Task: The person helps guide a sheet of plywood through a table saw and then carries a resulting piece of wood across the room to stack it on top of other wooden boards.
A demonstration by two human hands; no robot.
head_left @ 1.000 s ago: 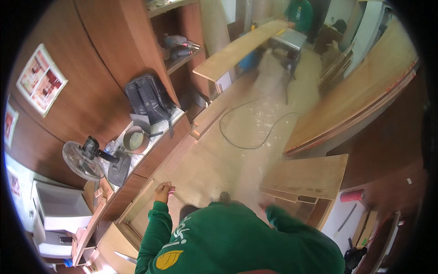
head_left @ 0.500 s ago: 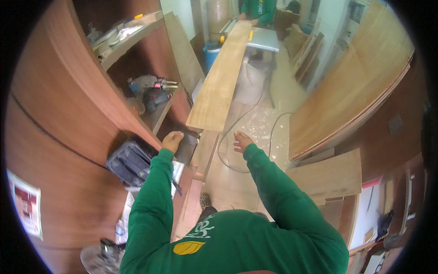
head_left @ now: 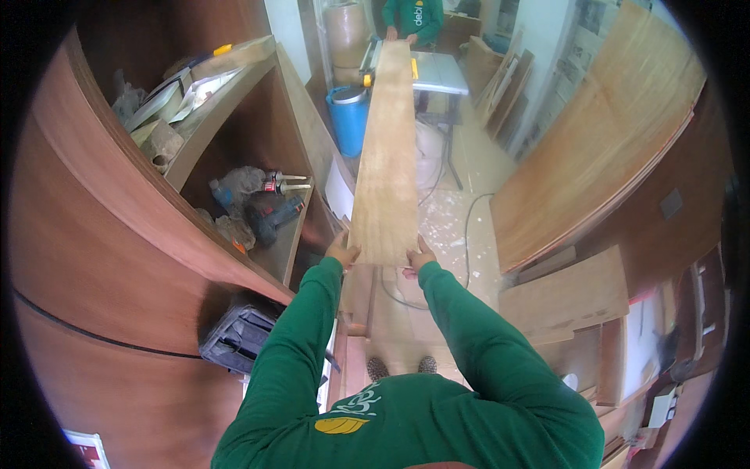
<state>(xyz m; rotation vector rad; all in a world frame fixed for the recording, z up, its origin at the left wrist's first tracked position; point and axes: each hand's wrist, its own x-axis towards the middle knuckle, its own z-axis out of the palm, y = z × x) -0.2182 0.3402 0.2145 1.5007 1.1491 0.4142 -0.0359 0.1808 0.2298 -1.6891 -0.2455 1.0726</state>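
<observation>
Head view, looking down past green sleeves at one long plank (head_left: 384, 156) held level over a workshop floor. Two hands grip its near end: the left hand (head_left: 341, 253) is closed on the near left corner, and the right hand (head_left: 420, 256) is closed on the near right corner. At the far end a second person (head_left: 412, 17) in a green shirt holds the plank with two hands, where it lies over one table saw (head_left: 439, 72).

On the left stands one curved brown shelf unit (head_left: 117, 227). Its upper shelf carries papers and rags; its lower shelf holds one drill (head_left: 273, 211), two sealant tubes (head_left: 283, 182) and crumpled cloth. One dark tool bag (head_left: 238, 338) sits under the shelf's near end. One blue bin (head_left: 349, 117) stands far, just left of the plank.

Below the plank the floor (head_left: 457, 211) is pale and dusted with sawdust, with one cable (head_left: 469, 234) looping across it. On the right, large wood sheets (head_left: 617, 141) lean against the wall, and smaller offcuts (head_left: 566, 301) are stacked near the right.

Open floor runs as a narrow lane from the person's two shoes (head_left: 402, 364) toward the saw, hemmed by the shelf unit on the left and the leaning sheets on the right.
</observation>
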